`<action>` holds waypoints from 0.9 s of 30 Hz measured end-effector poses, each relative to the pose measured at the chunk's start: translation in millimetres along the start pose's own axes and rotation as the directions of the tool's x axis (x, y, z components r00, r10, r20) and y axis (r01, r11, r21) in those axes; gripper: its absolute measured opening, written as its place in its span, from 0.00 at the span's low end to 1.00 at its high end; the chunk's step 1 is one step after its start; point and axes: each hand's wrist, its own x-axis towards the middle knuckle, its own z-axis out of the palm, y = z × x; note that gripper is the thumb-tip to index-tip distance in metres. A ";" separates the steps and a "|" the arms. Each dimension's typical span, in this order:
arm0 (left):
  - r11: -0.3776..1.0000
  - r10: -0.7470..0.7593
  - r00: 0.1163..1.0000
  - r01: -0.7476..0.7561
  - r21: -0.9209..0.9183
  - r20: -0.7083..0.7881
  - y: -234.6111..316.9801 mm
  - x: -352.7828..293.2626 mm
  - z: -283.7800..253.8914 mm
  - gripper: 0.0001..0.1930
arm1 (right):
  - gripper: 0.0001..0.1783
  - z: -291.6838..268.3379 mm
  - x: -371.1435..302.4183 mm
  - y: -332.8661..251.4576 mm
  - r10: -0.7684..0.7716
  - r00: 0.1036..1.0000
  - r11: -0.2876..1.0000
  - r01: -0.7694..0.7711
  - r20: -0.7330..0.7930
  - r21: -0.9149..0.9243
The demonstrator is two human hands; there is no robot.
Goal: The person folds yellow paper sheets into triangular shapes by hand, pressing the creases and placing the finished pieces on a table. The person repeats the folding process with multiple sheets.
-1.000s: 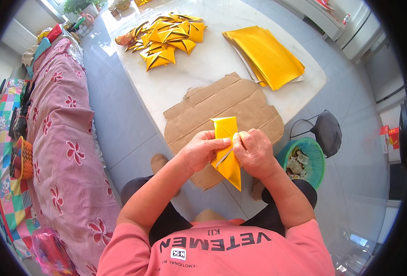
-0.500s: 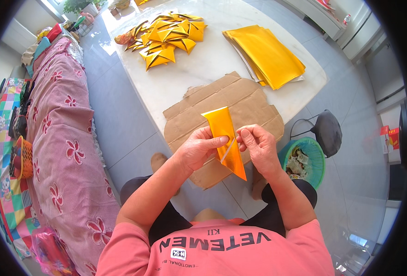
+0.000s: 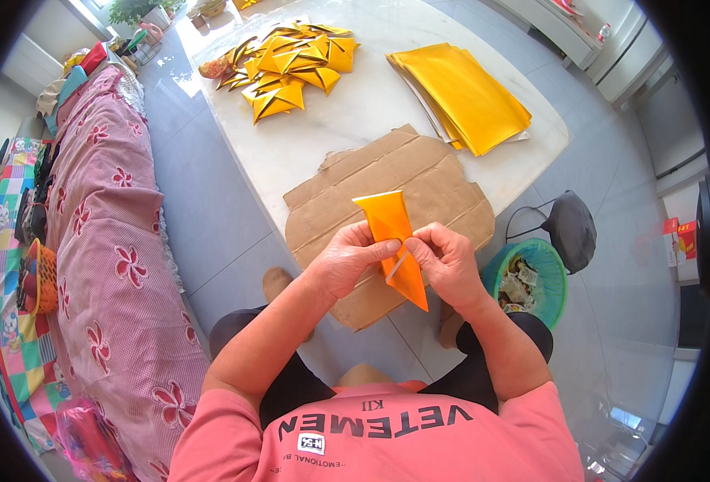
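Note:
A strip of folded gold paper (image 3: pixel 390 217), shiny and orange-yellow with a pointed lower end, is held above the brown cardboard (image 3: pixel 407 161). My left hand (image 3: pixel 353 259) pinches it from the left, thumb lying across the front. From the right, my right hand (image 3: pixel 445 261) presses thumb and fingers onto the paper's right edge, close to a pale slanting fold line. Farther off, a pile of folded gold paper pieces (image 3: pixel 279 100) lies on the white table (image 3: pixel 355 108). To its right rests a stack of flat gold sheets (image 3: pixel 471 96).
By my right knee stands a green bin (image 3: pixel 554 281) with crumpled waste inside, a dark round-topped stool (image 3: pixel 572 229) behind it. Along the left runs a couch with a pink flowered cover (image 3: pixel 106 209). An orange basket (image 3: pixel 43 277) sits on its far side.
My right hand has moved left, its thumb and fingers now touching the paper's edge. The paper has tilted slightly and its upper end sits a little lower.

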 end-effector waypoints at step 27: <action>0.988 -0.049 0.996 0.059 -0.144 0.071 -0.8 1.1 -0.7 0.13 | 0.07 3.4 2.6 5.3 0.187 0.969 0.915 -0.230 0.159 0.330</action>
